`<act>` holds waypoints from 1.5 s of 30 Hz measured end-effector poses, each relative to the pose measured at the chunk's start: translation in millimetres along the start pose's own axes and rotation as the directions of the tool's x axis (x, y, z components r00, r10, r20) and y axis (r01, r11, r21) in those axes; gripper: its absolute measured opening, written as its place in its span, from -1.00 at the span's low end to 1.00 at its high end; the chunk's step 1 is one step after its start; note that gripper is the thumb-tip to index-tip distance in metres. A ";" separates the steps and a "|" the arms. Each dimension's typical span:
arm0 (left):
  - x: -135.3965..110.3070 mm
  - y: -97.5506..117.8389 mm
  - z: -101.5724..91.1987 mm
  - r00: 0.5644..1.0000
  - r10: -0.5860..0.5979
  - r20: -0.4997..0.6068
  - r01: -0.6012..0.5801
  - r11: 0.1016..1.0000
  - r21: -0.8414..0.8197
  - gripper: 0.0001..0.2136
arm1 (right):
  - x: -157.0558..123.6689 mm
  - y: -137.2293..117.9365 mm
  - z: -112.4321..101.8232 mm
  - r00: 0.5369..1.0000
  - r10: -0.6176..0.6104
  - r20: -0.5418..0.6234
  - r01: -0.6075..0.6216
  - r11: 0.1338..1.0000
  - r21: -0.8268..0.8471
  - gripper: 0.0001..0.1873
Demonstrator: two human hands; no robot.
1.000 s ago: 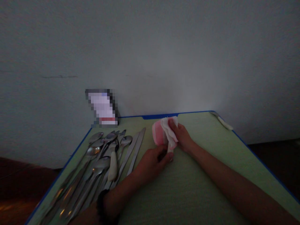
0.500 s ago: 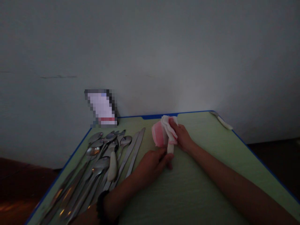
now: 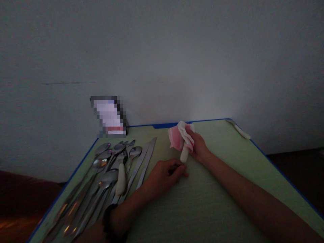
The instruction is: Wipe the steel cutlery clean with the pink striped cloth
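Note:
My right hand (image 3: 199, 148) is closed on a pink and white cloth (image 3: 181, 136), bunched round a utensil near the back of the green table (image 3: 215, 202). Only the utensil's white handle (image 3: 184, 156) shows, sticking out below the cloth toward me. My left hand (image 3: 164, 172) rests on the table with its fingers curled, the fingertips just below the handle's end. I see nothing in that hand. A dark band sits on my left wrist.
Several metal spoons and knives (image 3: 113, 175) lie in a spread pile on the table's left side, one with a white handle (image 3: 121, 180). Another white-handled utensil (image 3: 239, 130) lies at the far right corner. A blurred-out object (image 3: 110, 114) leans on the wall.
My right hand lifted the cloth and utensil slightly up and to the right. My left hand, which pinched the handle's end, has come off it and lies just below.

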State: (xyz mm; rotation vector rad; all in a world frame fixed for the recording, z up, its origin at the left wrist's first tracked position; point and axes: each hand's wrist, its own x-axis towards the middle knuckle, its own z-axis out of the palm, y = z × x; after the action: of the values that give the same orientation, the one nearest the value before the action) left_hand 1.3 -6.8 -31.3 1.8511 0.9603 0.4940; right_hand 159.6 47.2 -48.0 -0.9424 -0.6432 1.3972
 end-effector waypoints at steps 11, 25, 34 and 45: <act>4.9 -6.2 1.1 0.986 -0.156 -0.051 0.145 0.972 -0.183 -0.78 | 12.4 7.3 -8.5 1.000 0.011 0.020 -0.013 0.997 0.078 -0.65; 7.8 -1.8 0.2 0.970 -0.221 -0.097 0.187 0.943 -0.275 -0.81 | 11.3 5.3 -7.7 0.998 -0.014 0.064 0.002 0.983 0.185 -0.65; 9.8 -7.7 1.1 0.973 -0.216 -0.076 0.187 0.943 -0.274 -0.79 | 13.8 3.8 -8.1 0.998 0.000 0.058 -0.019 0.942 0.335 -0.72; 9.2 -0.7 -0.9 0.969 -0.229 -0.098 0.207 0.959 -0.195 -0.77 | 10.9 1.3 -5.7 0.995 -0.003 0.099 -0.038 0.914 0.405 -0.79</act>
State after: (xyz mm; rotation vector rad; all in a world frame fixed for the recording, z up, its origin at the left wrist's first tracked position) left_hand 6.0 1.1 -32.2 1.5433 1.1456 0.5436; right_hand 164.9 56.9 -53.6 -0.5511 -0.3911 1.5254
